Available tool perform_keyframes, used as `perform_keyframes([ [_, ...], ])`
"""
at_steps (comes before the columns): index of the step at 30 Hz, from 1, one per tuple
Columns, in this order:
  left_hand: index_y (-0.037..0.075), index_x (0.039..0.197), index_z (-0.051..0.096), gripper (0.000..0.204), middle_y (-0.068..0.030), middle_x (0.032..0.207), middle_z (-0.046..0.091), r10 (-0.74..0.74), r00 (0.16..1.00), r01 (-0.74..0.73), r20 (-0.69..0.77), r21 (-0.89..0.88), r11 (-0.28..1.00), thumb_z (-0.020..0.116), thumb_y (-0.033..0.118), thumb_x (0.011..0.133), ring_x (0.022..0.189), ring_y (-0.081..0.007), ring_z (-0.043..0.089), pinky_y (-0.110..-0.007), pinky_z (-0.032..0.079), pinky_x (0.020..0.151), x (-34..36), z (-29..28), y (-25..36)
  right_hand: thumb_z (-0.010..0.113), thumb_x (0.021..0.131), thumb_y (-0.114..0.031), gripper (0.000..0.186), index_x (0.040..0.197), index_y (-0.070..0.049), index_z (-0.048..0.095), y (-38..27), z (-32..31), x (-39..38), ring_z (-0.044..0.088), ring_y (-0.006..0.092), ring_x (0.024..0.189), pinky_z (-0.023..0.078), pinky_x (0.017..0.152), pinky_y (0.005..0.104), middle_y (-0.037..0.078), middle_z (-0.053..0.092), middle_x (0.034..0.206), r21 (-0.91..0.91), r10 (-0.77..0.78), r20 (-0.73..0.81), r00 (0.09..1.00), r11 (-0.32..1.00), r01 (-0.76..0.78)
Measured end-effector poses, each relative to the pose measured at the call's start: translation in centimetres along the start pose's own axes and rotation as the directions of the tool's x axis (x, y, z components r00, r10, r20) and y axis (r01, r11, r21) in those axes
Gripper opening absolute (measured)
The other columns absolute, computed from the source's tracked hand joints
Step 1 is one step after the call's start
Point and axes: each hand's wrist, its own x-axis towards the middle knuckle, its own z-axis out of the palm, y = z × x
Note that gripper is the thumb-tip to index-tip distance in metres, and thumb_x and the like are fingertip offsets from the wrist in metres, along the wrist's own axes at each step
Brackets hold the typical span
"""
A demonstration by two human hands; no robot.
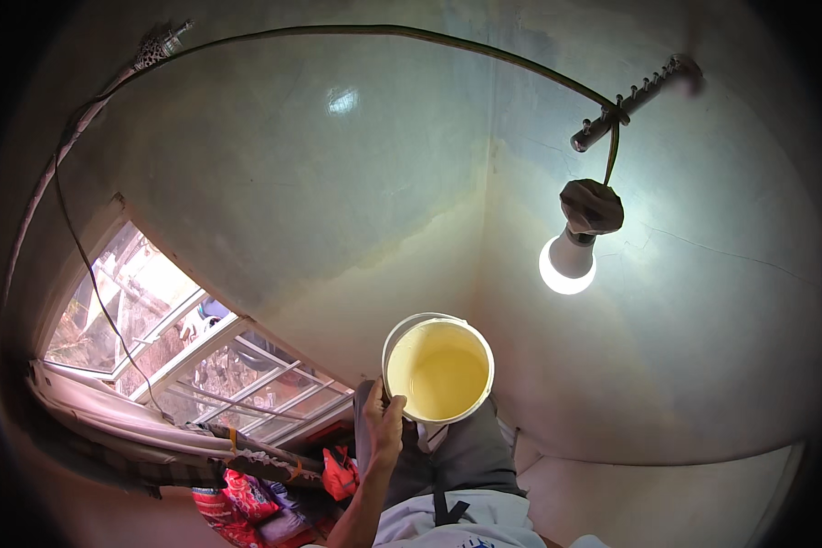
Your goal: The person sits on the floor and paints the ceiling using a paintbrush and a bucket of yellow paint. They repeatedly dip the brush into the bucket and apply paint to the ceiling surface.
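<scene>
A white bucket with pale yellow liquid inside is in front of my body. My left hand grips its near left rim, the thumb hooked over the edge and the other fingers along the outside. The bucket's handle rests along the far side of the rim. Nothing of my right hand shows in the picture.
A lit bulb hangs by a cable from a hook rail on the right. To the left are a window, a bunched curtain and red patterned cloth. Damp-looking patches mark the wall.
</scene>
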Motion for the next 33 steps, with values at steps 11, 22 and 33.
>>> perform_keyframes([
  [11, -0.002, 0.11, 0.06, 0.029, 0.0004, 0.087, 0.056, 0.002, 1.0, -0.002, 0.016, -0.003, 1.0, 0.054, -0.002, 0.082, 0.074, -0.0066, 0.049, -0.022, 0.041, 0.065, -0.2, -0.5, -0.8, 0.064, 0.088, -0.026, 0.034, 0.113, -0.006, 0.053, 0.8, 0.4, -1.8, 0.058, 0.0419, 0.1, 0.048, 0.082, 0.051, 0.022, 0.061, 0.102, 0.027, 0.031, -0.046, 0.998, 0.999, -0.03],
  [22, -0.004, 0.121, 0.06, 0.041, -0.001, 0.095, 0.063, 0.059, 0.998, -0.059, 0.011, -0.01, 0.998, 0.055, -0.002, 0.08, 0.083, -0.0077, 0.056, -0.024, 0.046, 0.077, 0.6, 1.0, -1.1, 0.064, 0.088, -0.027, 0.035, 0.113, -0.006, 0.053, 2.0, 0.5, -1.6, 0.058, 0.042, 0.1, 0.048, 0.082, 0.0512, 0.023, 0.061, 0.102, 0.041, 0.06, -0.007, 0.998, 0.997, -0.06],
  [33, 0.0, 0.107, 0.062, 0.027, -0.0007, 0.081, 0.06, 0.054, 0.998, -0.051, 0.02, -0.095, 0.994, 0.057, 0.005, 0.081, 0.057, -0.0062, 0.052, -0.02, 0.044, 0.044, 2.5, 5.0, 1.9, 0.064, 0.088, -0.028, 0.035, 0.113, -0.006, 0.054, 4.9, -0.3, -2.0, 0.058, 0.042, 0.1, 0.048, 0.081, 0.0515, 0.023, 0.061, 0.102, 0.036, 0.172, 0.026, 0.985, 0.984, -0.173],
])
